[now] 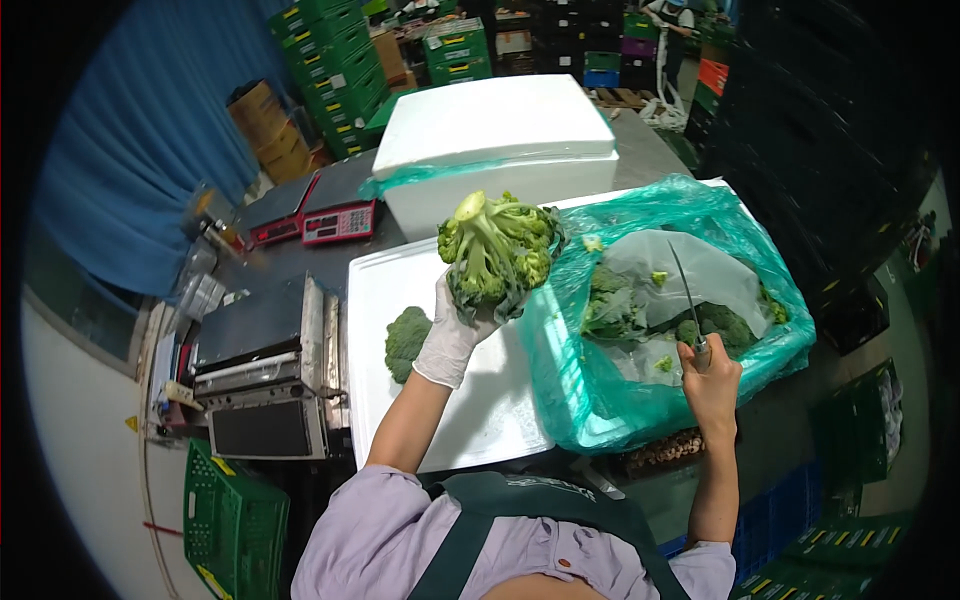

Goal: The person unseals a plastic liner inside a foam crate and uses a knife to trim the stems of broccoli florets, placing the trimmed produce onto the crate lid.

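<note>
My left hand (455, 330), in a white glove, grips a head of broccoli (499, 255) with its cut stem facing up. Bare and closed round a handle, my right hand (710, 382) holds a knife (685, 289), its blade pointing away from me. Below the knife stands a foam box lined with a green plastic bag (592, 390). Broccoli heads (615, 300), a translucent sheet (652, 259) and small florets lie in it. Another broccoli head (407, 341) rests on a white foam lid (495, 405) left of the gloved hand.
A closed white foam box (495, 120) stands at the back of the table. Red weighing scales (337, 225) and a flat-topped machine (255, 322) are on the left. Stacked green crates (337, 75) stand behind; a dark crate stack (825, 150) rises at right. A person (670, 37) is far back.
</note>
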Demonstrator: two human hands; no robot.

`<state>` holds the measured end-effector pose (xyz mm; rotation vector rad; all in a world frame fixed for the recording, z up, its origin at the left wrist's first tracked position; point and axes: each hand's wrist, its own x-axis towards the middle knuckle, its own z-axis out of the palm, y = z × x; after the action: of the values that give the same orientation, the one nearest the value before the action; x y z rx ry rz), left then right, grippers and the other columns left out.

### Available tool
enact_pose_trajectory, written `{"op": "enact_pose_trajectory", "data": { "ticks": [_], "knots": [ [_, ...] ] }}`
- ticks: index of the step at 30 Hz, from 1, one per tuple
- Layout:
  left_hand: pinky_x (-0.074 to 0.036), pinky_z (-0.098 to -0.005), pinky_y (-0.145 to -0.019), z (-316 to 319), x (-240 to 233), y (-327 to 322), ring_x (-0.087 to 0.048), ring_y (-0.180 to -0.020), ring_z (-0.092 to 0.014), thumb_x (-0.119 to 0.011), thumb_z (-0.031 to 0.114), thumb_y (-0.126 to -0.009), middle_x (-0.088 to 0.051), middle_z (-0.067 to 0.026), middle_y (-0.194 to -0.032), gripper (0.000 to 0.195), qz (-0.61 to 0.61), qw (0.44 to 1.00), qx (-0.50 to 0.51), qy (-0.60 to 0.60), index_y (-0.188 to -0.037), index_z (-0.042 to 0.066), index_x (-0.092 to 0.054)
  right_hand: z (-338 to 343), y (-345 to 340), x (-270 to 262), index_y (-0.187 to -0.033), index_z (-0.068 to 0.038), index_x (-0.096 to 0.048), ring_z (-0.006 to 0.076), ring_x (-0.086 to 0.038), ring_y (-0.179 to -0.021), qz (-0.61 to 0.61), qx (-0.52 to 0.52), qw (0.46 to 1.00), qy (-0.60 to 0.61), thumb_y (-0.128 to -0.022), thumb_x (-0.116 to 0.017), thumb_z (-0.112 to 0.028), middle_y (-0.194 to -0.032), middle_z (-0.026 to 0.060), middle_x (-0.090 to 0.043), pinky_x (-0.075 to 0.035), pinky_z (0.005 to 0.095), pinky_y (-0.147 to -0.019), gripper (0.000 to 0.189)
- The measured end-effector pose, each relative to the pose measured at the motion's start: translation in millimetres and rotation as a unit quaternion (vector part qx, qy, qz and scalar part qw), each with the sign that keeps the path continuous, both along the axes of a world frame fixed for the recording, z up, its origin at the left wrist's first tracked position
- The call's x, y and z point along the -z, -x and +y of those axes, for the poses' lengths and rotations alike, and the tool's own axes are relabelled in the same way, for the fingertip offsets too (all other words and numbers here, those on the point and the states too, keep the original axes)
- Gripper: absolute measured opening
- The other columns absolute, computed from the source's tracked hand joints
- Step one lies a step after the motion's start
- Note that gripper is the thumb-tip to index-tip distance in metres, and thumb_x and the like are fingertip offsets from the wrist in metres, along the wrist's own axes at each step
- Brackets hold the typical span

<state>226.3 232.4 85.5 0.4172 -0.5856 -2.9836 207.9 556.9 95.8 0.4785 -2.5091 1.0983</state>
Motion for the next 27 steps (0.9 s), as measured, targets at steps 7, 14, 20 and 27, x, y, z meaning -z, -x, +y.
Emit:
{"op": "enact_pose_trajectory", "data": {
  "ticks": [7,14,20,27],
  "knots": [
    [-0.041,-0.0505,-0.096,-21.1,25.0,-13.2,-0.045,-0.118,-0.034,-0.032,0.042,-0.089,-0.042,-0.0173,-0.133,0.054,0.083,0.996,0.003,-0.04,-0.131,0.009,-0.039,-26.0,1.8,-1.3,-0.076,-0.001,-0.046,0.038,-0.054,-0.053,0.006,-0.045,0.999,-0.004,-0.078,-0.069,-0.01,-0.058,0.0175,-0.053,-0.04,0.0368,-0.045,0.025],
    [-0.04,-0.0521,-0.095,-18.1,27.3,-27.6,-0.045,-0.118,-0.035,-0.031,0.046,-0.09,-0.039,-0.0186,-0.134,0.056,0.012,0.993,-0.002,-0.117,-0.133,0.01,-0.038,-49.8,-4.7,-2.5,-0.076,-0.003,-0.048,0.0348,-0.055,-0.051,0.04,-0.095,0.993,-0.049,-0.076,-0.071,-0.011,-0.056,0.0156,-0.053,-0.04,0.0379,-0.044,0.024],
    [-0.04,-0.0522,-0.096,-2.4,34.8,-37.0,-0.044,-0.119,-0.035,-0.03,0.05,-0.09,-0.041,-0.0182,-0.134,0.059,0.028,0.99,0.041,-0.129,-0.134,0.011,-0.037,-65.3,-13.2,-8.4,-0.077,-0.004,-0.048,0.0327,-0.055,-0.05,0.04,-0.117,0.991,-0.057,-0.076,-0.071,-0.012,-0.055,0.0137,-0.053,-0.039,0.0372,-0.044,0.024],
    [-0.047,-0.0526,-0.089,22.8,31.1,-46.2,-0.034,-0.124,-0.04,-0.047,0.049,-0.084,-0.028,-0.0211,-0.139,0.069,0.14,0.896,0.196,-0.373,-0.139,0.013,-0.027,-53.9,-19.3,-12.0,-0.076,-0.003,-0.048,0.0334,-0.055,-0.051,0.037,-0.098,0.993,-0.046,-0.076,-0.07,-0.012,-0.057,0.0148,-0.054,-0.04,0.0377,-0.045,0.024]
  ]
}}
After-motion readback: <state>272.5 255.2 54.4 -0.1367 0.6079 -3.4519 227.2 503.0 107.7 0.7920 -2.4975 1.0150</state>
